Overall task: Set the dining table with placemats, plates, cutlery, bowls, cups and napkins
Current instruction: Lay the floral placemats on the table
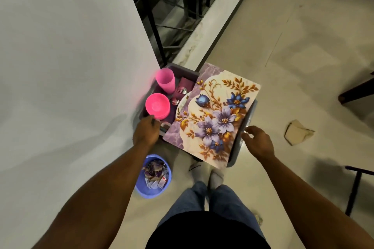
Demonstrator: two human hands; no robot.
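Note:
A grey-purple tray (pixel 235 153) is in front of me, above the floor. A floral placemat (pixel 212 117) lies across its right side, over a white plate (pixel 183 103). On the left side stand a pink cup (pixel 165 80) and a pink bowl (pixel 157 105), with metal cutlery (pixel 180 91) and a dark purple napkin (pixel 187 83) behind them. My left hand (pixel 146 132) grips the tray's near left rim. My right hand (pixel 258 142) has its fingers curled at the tray's right rim.
A white wall (pixel 70 56) runs close on the left. A blue bin (pixel 153 176) full of wrappers stands on the tiled floor by my feet. A broken tile piece (pixel 298 131) lies to the right, beyond it dark chair legs (pixel 356 91). Black railing (pixel 172 6) is ahead.

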